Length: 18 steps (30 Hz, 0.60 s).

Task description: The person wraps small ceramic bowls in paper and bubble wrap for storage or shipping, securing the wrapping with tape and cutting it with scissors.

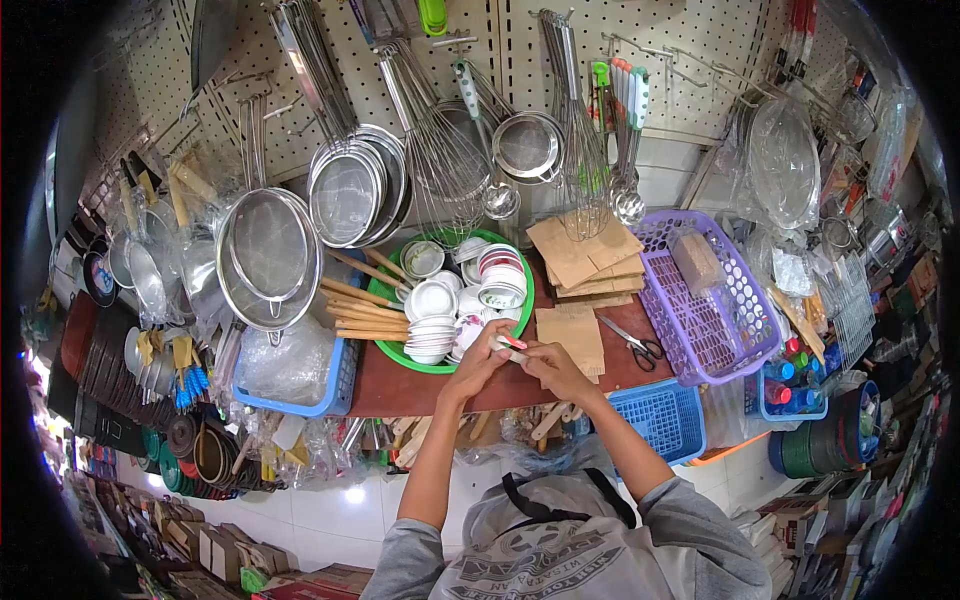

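One small white-and-red item (511, 347) in work, held up above the near rim of the green basin (405, 364). Gripped between the closed fingers of the left hand (480, 368) and pinched at its right side by the curled fingers of the right hand (553, 368). Too small and partly covered to identify.

Extent of work: judged to be partway through handling of this single item, neither set down nor released. Left to do, by judgement: finish the handling and free both hands. Not possible to tell how many pieces, if any, already dealt with; no clear division to be seen between handled and unhandled.

Surroundings, on the red-brown surface (400, 397): in the basin, stacked white bowls (431, 335) at the near left, and patterned bowls (502, 283) at the far right, with wooden handles (365, 314) across the left rim. To the right of the basin, a brown paper piece (569, 340) just beyond the right hand, with a brown pile (585, 255) farther off. Farther right, scissors (640, 350) lying apart from both hands, near the purple basket (657, 232). Contact with either hand not seen for any of these.
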{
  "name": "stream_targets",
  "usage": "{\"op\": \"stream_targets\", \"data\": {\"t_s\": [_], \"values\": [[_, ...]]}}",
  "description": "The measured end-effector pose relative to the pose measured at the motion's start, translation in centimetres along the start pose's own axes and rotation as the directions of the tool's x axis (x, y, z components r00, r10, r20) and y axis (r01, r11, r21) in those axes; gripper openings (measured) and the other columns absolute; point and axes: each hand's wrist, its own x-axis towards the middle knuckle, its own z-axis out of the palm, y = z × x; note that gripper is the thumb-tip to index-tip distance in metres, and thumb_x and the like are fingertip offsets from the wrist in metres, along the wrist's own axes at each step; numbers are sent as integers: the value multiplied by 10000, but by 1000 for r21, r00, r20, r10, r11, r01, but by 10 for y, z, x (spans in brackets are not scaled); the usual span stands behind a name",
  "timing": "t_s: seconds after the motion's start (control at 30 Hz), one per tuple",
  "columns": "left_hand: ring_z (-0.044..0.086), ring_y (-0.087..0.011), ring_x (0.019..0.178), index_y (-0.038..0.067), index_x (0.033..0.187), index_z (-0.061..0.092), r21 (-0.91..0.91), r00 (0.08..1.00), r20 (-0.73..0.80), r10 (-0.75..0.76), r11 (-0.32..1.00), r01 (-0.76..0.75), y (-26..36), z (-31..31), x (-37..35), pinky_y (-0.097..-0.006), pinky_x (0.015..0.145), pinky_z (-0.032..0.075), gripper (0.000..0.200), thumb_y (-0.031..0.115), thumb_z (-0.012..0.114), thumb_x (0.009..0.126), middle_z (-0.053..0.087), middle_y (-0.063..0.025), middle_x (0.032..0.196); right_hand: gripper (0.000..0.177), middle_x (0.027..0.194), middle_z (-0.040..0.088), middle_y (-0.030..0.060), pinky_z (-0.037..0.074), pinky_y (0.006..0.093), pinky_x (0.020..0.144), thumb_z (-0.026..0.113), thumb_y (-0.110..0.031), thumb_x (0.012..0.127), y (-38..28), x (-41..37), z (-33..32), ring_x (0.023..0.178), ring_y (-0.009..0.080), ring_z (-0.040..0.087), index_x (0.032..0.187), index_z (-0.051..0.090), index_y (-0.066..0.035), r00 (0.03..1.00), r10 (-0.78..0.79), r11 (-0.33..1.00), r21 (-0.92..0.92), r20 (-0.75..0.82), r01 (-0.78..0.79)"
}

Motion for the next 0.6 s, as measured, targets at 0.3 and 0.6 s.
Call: {"op": "stream_targets", "data": {"t_s": [0.3, 0.6], "values": [[585, -203, 1049, 90, 1410, 399, -118, 994, -17, 112, 987, -113, -4, 6, 2, -337, 978, 407, 578, 539, 352, 1049, 638, -75, 1071, 239, 738, 483, 7, 336, 286, 566, 498, -171, 930, 5, -3, -3, 649, 96, 426, 769, 565, -7, 989, -130, 991, 23, 74, 128], [564, -181, 1071, 100, 1427, 351, -165, 998, 18, 62, 985, -58, -9, 5, 3, -339, 998, 397, 774, 675, 510, 934, 625, -69, 1100, 238, 733, 480, 28, 349, 301, 583, 501, -162, 931, 0, 1, -2, 646, 115, 440, 780, 576, 6, 996, -57, 997, 61, 61, 54]]}}
